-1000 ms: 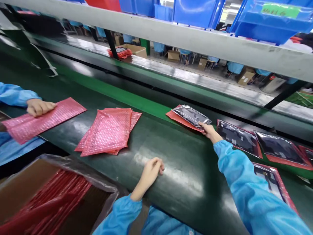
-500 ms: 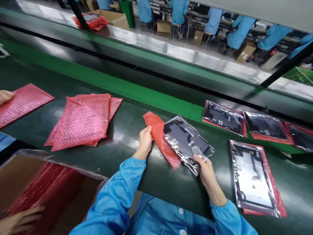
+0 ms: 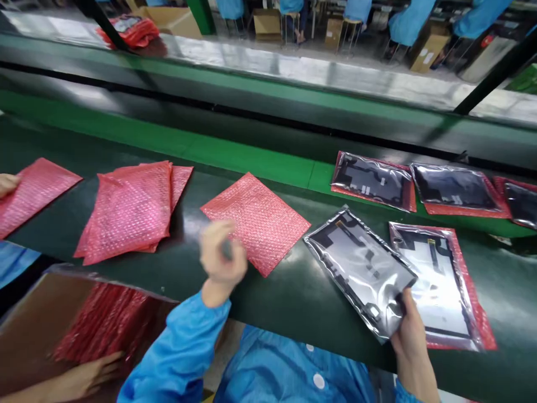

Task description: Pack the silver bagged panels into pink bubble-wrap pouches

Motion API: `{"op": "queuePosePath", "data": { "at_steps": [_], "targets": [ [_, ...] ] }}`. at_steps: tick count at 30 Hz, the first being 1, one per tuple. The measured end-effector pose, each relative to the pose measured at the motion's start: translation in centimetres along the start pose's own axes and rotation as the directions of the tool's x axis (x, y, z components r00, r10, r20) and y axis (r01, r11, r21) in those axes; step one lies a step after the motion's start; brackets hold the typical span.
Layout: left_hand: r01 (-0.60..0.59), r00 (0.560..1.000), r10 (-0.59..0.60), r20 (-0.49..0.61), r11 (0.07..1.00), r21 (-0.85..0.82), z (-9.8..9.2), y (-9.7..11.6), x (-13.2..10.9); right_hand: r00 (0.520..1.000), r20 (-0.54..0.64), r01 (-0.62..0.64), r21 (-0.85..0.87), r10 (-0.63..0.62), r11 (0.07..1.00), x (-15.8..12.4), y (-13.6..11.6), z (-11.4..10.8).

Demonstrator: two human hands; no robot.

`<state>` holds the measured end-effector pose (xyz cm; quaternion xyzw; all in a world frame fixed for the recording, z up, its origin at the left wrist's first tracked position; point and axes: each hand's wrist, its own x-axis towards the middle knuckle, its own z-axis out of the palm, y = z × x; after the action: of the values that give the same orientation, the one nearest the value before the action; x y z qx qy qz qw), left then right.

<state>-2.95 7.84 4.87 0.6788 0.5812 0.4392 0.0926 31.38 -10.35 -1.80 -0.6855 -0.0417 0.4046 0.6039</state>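
Observation:
A panel in a clear bag (image 3: 361, 268) is tilted over the dark green bench, its lower right corner in my right hand (image 3: 411, 341). A red bubble-wrap bag (image 3: 262, 224) lies flat on the bench at the centre. Beside its left edge hovers my left hand (image 3: 222, 254), blurred, with its fingers curved apart and nothing between them. Just right of the held panel, another bagged panel (image 3: 434, 280) rests on red bubble wrap and is partly covered by it.
Several pink bubble bags (image 3: 130, 210) are stacked at the left. Bagged panels (image 3: 373, 182) line the back right. Another person's hand (image 3: 90, 375) reaches into a box of red bags (image 3: 104, 322); a second hand (image 3: 7, 183) touches a bag at far left.
My left hand has let go of the red bag, which now lies flat, and has moved left. My right hand has moved right with the panel, whose lighter face now shows.

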Motion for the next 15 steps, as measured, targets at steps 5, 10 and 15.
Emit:
{"op": "queuePosePath", "data": {
  "at_steps": [5,10,15],
  "targets": [
    [-0.12,0.877,0.037,0.48,0.982,0.144,3.7,2.3,-3.4,0.996,-0.086,-0.015,-0.097,0.007,0.995,-0.1,-1.2,2.5],
    [0.006,0.835,-0.076,0.545,0.992,0.129,4.5,0.5,-2.2,0.979,-0.182,0.049,-0.241,-0.095,0.969,-0.1,-3.3,0.8],
    [0.107,0.828,-0.157,0.538,0.986,0.125,3.7,0.9,-1.4,0.992,-0.046,-0.126,-0.212,0.119,0.969,-0.2,-2.6,-1.7]
  ]
}}
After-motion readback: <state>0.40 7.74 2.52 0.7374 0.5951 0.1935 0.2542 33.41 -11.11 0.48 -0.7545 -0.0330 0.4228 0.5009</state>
